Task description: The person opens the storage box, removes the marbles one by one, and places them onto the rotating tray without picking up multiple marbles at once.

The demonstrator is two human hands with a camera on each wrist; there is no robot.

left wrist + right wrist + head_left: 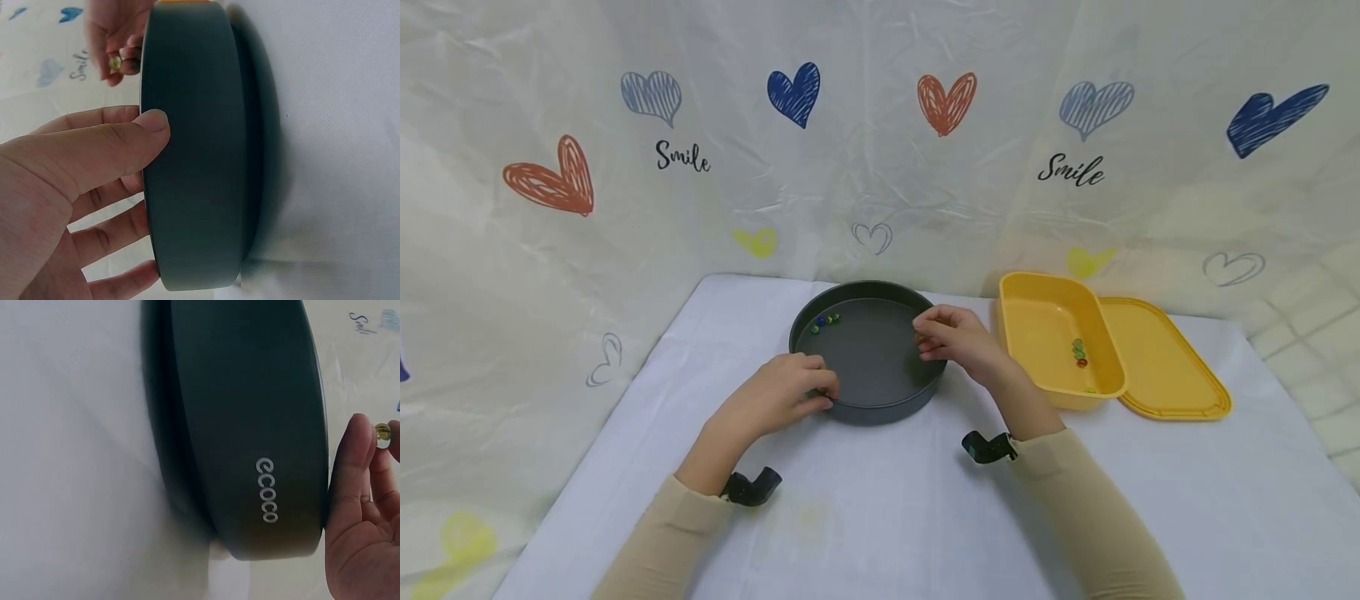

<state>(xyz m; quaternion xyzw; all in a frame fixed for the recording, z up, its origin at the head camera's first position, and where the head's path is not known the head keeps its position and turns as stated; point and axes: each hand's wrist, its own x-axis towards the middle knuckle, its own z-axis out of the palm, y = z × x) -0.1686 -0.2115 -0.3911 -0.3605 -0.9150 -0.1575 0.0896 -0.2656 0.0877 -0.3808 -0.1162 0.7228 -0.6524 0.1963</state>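
Note:
A round dark grey tray (872, 354) with a raised wall stands on the table. My left hand (782, 390) grips its near-left rim, the thumb (150, 125) on the outer wall and the fingers over the edge. Above the tray's right side, my right hand (958, 340) pinches a clear, yellowish glass marble (383, 435) between thumb and fingertips. Several small green and blue marbles (830, 319) lie inside the tray at its far left. To the right, a yellow box (1037, 333) holds several green and red marbles (1079, 350).
A yellow lid (1172, 367) lies flat to the right of the box, partly under its edge. White cloth (850, 517) covers the table. Behind it hangs a pale curtain (880, 183) printed with hearts.

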